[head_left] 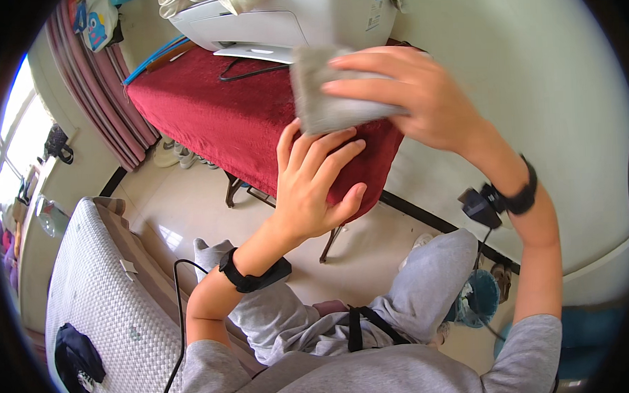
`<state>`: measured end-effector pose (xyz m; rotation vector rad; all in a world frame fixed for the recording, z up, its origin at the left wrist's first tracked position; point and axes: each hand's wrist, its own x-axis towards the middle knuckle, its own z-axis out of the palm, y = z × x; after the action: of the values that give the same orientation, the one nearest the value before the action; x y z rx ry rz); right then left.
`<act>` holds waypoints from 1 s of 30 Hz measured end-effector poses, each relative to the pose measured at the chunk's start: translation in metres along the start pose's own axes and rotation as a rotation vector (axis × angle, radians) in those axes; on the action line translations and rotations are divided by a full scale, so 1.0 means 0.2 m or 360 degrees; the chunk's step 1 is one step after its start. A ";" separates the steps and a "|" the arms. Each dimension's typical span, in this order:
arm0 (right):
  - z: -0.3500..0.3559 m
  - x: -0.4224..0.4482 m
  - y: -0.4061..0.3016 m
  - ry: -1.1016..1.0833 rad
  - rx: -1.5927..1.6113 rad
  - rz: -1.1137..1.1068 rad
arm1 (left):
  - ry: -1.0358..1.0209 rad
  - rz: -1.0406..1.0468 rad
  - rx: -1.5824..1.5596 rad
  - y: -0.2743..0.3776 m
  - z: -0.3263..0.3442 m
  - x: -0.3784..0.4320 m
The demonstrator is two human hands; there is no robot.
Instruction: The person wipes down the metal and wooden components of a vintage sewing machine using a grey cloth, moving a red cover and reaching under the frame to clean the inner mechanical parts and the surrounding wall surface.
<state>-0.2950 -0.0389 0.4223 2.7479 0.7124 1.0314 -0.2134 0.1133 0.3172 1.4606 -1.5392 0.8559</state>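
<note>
My right hand (pixel 412 91) grips a folded grey cloth (pixel 316 100), blurred, above the right part of a table under a red cloth (pixel 207 104). Its fingers lie on the upper face of the grey cloth; the thumb is hidden. Just below the grey cloth, my left hand (pixel 314 178) is spread over the front edge of the red tablecloth with nothing in it. Its fingertips are near the cloth's lower edge; whether they touch it I cannot tell. Both wrists wear black straps with devices and cables.
A white printer (pixel 288 26) with light cloths on top stands at the table's back, a black cable (pixel 248 72) before it. To the left is a bed (pixel 110 307) with a dark garment (pixel 78 360). A blue waste bin (pixel 476 300) and shoes (pixel 502 281) are at the lower right.
</note>
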 end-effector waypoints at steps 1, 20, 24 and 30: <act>0.06 0.06 0.02 -0.0095 0.0113 -0.0015 | 0.0026 0.0026 -0.0064 0.00 0.00 0.01; -0.42 -0.15 0.18 -0.0640 0.0381 0.0692 | 0.0246 -0.0194 0.0067 -0.24 0.03 0.18; -0.10 0.07 0.03 -0.0328 0.0686 0.0216 | 0.0147 -0.0223 0.0081 -0.27 -0.01 0.10; 0.07 -0.23 -0.05 -0.0163 0.0464 0.0065 | 0.0000 -0.0258 0.0090 -0.26 -0.03 0.08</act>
<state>-0.3211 -0.0514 0.3820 3.0468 0.8556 0.8455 -0.1613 0.1064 0.3310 1.6022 -1.3851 0.8080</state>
